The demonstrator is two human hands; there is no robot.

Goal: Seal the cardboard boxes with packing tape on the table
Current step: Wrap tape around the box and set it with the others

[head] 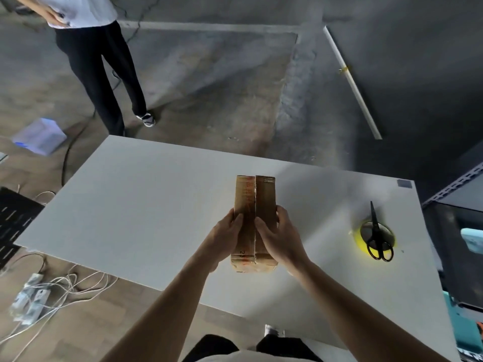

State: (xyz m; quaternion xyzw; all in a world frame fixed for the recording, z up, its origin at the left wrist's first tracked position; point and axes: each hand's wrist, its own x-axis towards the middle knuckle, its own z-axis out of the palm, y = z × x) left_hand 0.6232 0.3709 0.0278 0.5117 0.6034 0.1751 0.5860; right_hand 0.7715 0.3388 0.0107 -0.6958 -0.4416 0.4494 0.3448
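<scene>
Two bare forearms reach forward from the bottom of the head view and converge over the white bench (130,205). Between them the left hand (224,237) and right hand (278,237) clasp a tall cardboard box (264,197) from either side. Each thumb lies flat on top beside the centre seam, where the two flaps meet. The fingers curl round the box's outer walls, left on the left wall and right on the right. Both hands hold the nearer half of the box, and the far end is uncovered. The box is over the middle of the bench, but whether it rests on the surface or is lifted just off it cannot be told.

Well to the right on the bench lies a yellow tape roll (362,246), with black scissors (375,228) laid across it, blades pointing away. Beyond the far left corner another person (99,74) stands on the concrete floor. White cables (65,286) trail on the floor to the left.
</scene>
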